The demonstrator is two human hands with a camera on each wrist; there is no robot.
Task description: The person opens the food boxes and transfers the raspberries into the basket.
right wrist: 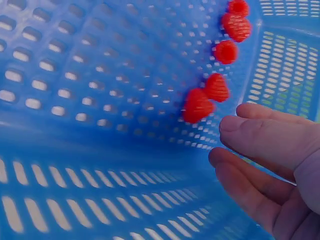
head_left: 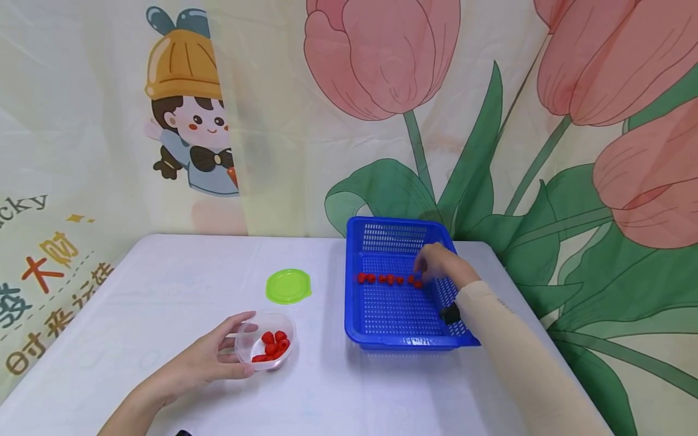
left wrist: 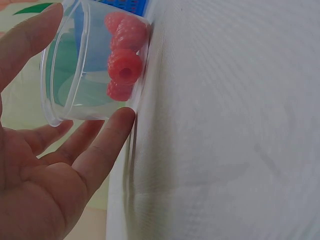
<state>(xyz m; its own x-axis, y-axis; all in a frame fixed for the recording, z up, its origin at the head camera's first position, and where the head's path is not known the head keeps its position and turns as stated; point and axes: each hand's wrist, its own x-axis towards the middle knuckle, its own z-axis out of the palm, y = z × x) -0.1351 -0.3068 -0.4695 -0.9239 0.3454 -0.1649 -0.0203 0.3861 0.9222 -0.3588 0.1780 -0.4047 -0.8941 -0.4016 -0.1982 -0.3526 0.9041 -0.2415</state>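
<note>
My left hand [head_left: 209, 356] holds a small clear plastic tub [left wrist: 92, 111], its thumb and fingers on opposite sides of the wall. The tub stands on the table with several raspberries [left wrist: 124, 66] at its bottom. Inside the blue plastic basket [head_left: 389, 318], my right hand [head_left: 440, 264] hovers by the right end of a row of raspberries [head_left: 390, 279]. In the right wrist view, its thumb and fingers are parted with nothing between them. The nearest raspberry [right wrist: 197, 106] lies on the basket floor, just off the fingertips.
A light green lid [head_left: 289, 286] lies flat behind the tub, left of the basket. A white cloth covers the table [head_left: 180, 284]. Behind it hangs a curtain [head_left: 272, 121] printed with tulips and a cartoon figure. The basket has raised, slotted walls.
</note>
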